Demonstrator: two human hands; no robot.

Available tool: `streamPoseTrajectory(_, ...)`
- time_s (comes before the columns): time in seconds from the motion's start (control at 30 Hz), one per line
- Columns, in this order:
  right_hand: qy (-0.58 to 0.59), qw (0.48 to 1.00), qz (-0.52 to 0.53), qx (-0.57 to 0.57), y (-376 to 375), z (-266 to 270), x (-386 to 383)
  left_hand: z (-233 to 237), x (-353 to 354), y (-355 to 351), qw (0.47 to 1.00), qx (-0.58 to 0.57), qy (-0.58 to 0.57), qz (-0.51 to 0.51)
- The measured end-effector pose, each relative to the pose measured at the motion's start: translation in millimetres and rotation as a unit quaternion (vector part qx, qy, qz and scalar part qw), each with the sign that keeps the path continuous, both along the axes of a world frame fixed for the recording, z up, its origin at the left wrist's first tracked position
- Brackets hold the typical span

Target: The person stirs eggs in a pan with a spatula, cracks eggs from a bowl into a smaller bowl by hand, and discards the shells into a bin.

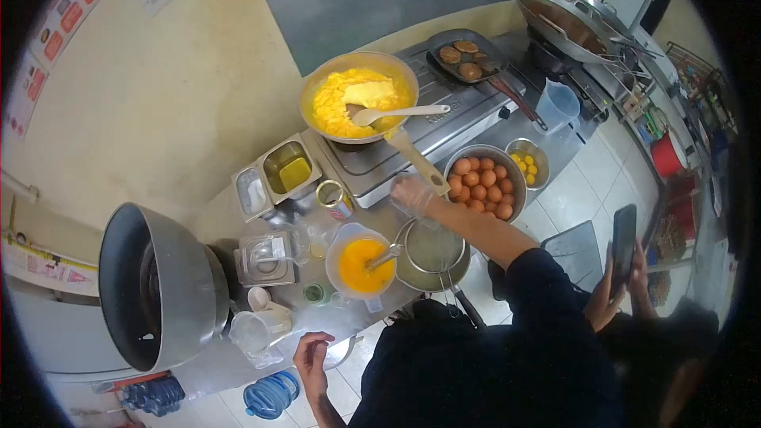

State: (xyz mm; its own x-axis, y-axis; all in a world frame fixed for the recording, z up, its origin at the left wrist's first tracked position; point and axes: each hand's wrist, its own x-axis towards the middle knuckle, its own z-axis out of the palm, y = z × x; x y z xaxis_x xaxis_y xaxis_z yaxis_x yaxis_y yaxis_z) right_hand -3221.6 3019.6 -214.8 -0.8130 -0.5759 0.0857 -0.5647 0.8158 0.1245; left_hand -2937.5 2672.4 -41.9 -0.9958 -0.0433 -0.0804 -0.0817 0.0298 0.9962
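My right hand (414, 195), in a clear plastic glove, reaches to the front edge of the gas stove (372, 178), just below the handle of the frying pan (321, 127). Its fingers are curled, and what they hold, if anything, is hidden. Scrambled eggs (337, 95) fill the pan, with a pale yellow slab on top and a cream-coloured spoon (404, 113) resting across. My left hand (314, 353) hangs by the counter's front edge, fingers loosely bent and apart, with nothing in it. Nearby stands a jug of beaten egg (361, 263) with a whisk or blender inside.
A bowl of brown eggs (479, 184), a small bowl of yolks (525, 162) and a sieve over a pot (434, 246) sit right. A square pan holds patties (469, 71). Steel containers (265, 257) and a large grey pot (178, 285) stand left. Another person holds a phone (624, 246).
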Motion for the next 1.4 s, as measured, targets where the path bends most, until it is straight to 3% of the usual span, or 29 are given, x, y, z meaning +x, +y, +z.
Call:
streamPoseTrajectory(0.07,-0.028,0.999,-0.040,0.020,4,-1,-1,-5,7,-4,1.000,0.014,-0.004,0.009)
streamPoseTrajectory(0.17,0.030,0.994,-0.086,0.068,8,-13,5,-5,14,-8,1.000,0.007,0.006,0.006)
streamPoseTrajectory(0.3,0.050,0.985,0.137,0.092,24,-3,-20,-6,15,-10,0.999,-0.006,0.035,-0.021)
streamPoseTrajectory(0.43,0.005,0.992,0.000,0.127,56,-56,-42,-6,23,-16,0.993,-0.009,0.111,-0.049)
streamPoseTrajectory(0.5,-0.019,0.998,-0.034,-0.053,31,-4,-19,-26,36,-15,0.989,0.052,0.137,-0.028)
streamPoseTrajectory(0.57,-0.016,0.981,-0.086,-0.171,20,3,-4,-56,57,-13,0.985,0.101,0.137,0.008)
streamPoseTrajectory(0.63,-0.014,0.964,-0.142,-0.223,17,-10,2,-87,85,-9,0.983,0.133,0.111,0.062)
streamPoseTrajectory(0.73,-0.129,0.918,-0.094,-0.362,115,-72,-74,-127,134,-8,0.972,0.179,0.059,0.138)
streamPoseTrajectory(0.77,-0.128,0.921,-0.089,-0.357,101,-59,-70,-131,146,-10,0.970,0.183,0.046,0.153)
streamPoseTrajectory(0.8,-0.049,0.981,-0.132,-0.136,76,-39,-55,-134,155,-11,0.968,0.183,0.035,0.166)
streamPoseTrajectory(0.83,0.034,0.980,-0.171,0.090,62,-27,-40,-136,163,-11,0.968,0.183,0.041,0.166)
streamPoseTrajectory(0.87,0.043,0.981,-0.173,0.082,59,-24,-32,-134,168,-14,0.964,0.190,0.024,0.183)
streamPoseTrajectory(0.93,-0.012,0.971,-0.153,-0.181,54,-24,-27,-123,170,-17,0.965,0.179,0.031,0.189)
streamPoseTrajectory(1.0,-0.001,0.956,-0.228,-0.185,2,-3,-7,-110,168,-15,0.968,0.170,0.013,0.186)
streamPoseTrajectory(1.13,0.012,0.986,-0.160,-0.035,12,2,1,-64,133,-12,0.986,0.136,0.028,0.096)
streamPoseTrajectory(1.2,0.010,0.981,-0.073,-0.179,43,-17,14,-33,104,-7,0.990,0.131,0.046,0.019)
streamPoseTrajectory(1.23,0.104,0.994,-0.010,0.020,51,-9,40,-21,87,-3,0.989,0.123,0.075,-0.029)
streamPoseTrajectory(1.27,0.184,0.955,0.046,0.229,49,17,65,-8,69,4,0.985,0.132,0.089,-0.071)
streamPoseTrajectory(1.3,-0.065,0.995,-0.065,0.031,26,80,85,13,46,11,0.979,0.129,0.105,-0.116)
streamPoseTrajectory(1.33,-0.306,0.922,-0.151,-0.184,4,144,107,32,23,23,0.973,0.121,0.118,-0.157)
streamPoseTrajectory(1.4,-0.328,0.890,-0.174,-0.265,-3,217,130,56,-18,54,0.961,0.152,0.070,-0.222)
